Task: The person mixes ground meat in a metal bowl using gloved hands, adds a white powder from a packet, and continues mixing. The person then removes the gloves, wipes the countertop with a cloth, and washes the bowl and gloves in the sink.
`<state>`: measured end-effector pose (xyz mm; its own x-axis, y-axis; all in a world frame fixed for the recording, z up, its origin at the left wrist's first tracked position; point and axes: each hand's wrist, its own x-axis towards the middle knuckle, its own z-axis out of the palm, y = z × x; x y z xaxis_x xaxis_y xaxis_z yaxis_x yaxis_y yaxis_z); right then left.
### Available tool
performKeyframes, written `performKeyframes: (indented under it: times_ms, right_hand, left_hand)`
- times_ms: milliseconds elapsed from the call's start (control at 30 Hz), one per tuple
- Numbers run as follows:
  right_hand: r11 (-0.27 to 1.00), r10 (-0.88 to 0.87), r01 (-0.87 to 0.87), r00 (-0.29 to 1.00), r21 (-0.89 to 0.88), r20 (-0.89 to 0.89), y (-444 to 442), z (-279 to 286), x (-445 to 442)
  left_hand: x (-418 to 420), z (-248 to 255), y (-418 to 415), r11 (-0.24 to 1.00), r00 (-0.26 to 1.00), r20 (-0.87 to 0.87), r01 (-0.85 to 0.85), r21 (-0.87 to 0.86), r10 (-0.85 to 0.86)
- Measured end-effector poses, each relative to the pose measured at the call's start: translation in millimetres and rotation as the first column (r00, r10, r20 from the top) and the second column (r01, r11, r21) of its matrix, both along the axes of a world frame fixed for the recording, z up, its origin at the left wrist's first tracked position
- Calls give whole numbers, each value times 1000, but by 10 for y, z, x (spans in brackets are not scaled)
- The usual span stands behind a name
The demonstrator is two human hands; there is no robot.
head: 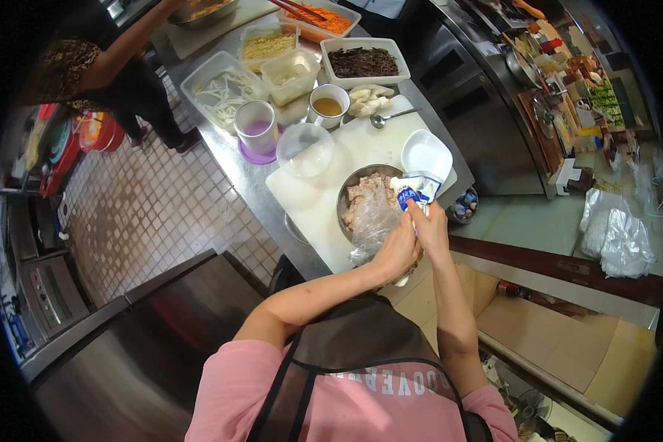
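A white and blue plastic pouch (426,187) bearing writing is pinched in my right hand (432,225), over the right rim of a metal bowl. Close against it, my left hand (400,243) is closed around the pouch's lower part. The metal bowl (341,200) holds a pale pinkish minced mixture (364,193). Crumpled clear plastic (377,225) covers part of the mixture and reaches my left hand; whether that hand also grips it is hidden. Under the bowl lies a white cutting board (304,204). A white dish (426,152) sits just beyond the pouch.
A clear round tub (305,150), a cup with purple inside (256,126), a mug of brown liquid (329,105) and a metal spoon (393,117) stand beyond the bowl. Farther back are containers of shredded carrot (323,22) and dark strips (363,62). Another person (94,72) stands at left.
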<state>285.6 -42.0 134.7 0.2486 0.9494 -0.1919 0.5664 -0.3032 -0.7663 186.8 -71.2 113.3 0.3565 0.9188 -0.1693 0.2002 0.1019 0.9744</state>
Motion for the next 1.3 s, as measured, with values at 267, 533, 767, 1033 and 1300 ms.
performKeyframes:
  times_ms: [267, 533, 767, 1033, 1300]
  right_hand:
    - [998, 9, -14, 997, 61, 82, -11, -277, 94]
    - [993, -100, 109, 976, 39, -194, -133, -413, 292]
    - [989, -61, 115, 890, 93, -451, -209, -101, 222]
    - [991, 17, 3, 989, 131, -150, -354, -326, 270]
    - [998, 28, -23, 997, 64, -69, -413, -181, 117]
  left_hand:
    - [-9, -221, -11, 1000, 997, 83, -2, 14, 1]
    - [-67, -237, -114, 958, 943, 326, 33, -284, 63]
    - [35, -98, 258, 587, 467, 635, 265, -765, 616]
    - [192, -324, 318, 400, 591, 429, 190, -897, 683]
    - [240, -347, 334, 353, 509, 353, 101, -930, 785]
